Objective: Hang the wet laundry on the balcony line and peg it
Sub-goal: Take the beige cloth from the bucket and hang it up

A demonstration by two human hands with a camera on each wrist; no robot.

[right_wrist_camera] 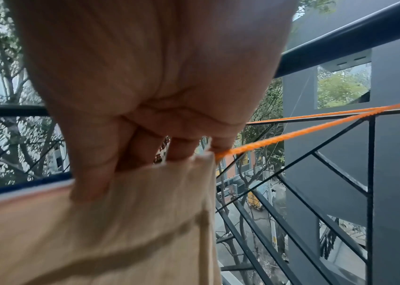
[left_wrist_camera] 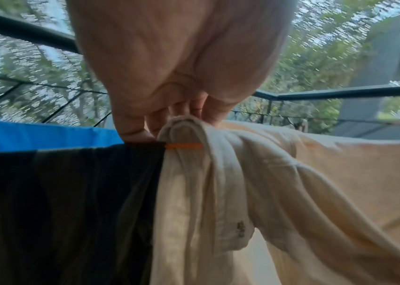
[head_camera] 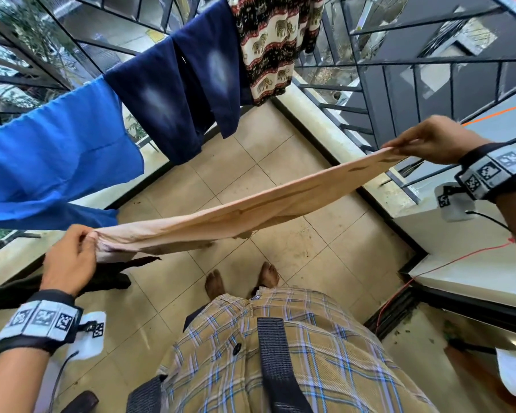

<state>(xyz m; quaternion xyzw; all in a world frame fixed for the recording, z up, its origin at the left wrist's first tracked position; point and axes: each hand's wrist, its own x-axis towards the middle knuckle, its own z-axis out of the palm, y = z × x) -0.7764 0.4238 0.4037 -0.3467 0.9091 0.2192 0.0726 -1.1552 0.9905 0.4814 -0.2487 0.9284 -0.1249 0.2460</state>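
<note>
Over the balcony floor (head_camera: 295, 180), the cream cloth (head_camera: 251, 204) is stretched between both hands, long axis running from lower left up to upper right in the head view. Left hand (head_camera: 72, 257) grips its bunched end; right hand (head_camera: 429, 138) pinches the flat far corner. Wrist views alone show the orange line (right_wrist_camera: 291, 135): it runs under the cloth's top edge, beside a black garment (left_wrist_camera: 59, 212) on the left. Only the head view shows blue cloth (head_camera: 57, 150), navy trousers (head_camera: 167, 99) and elephant print (head_camera: 268, 46) hanging.
</note>
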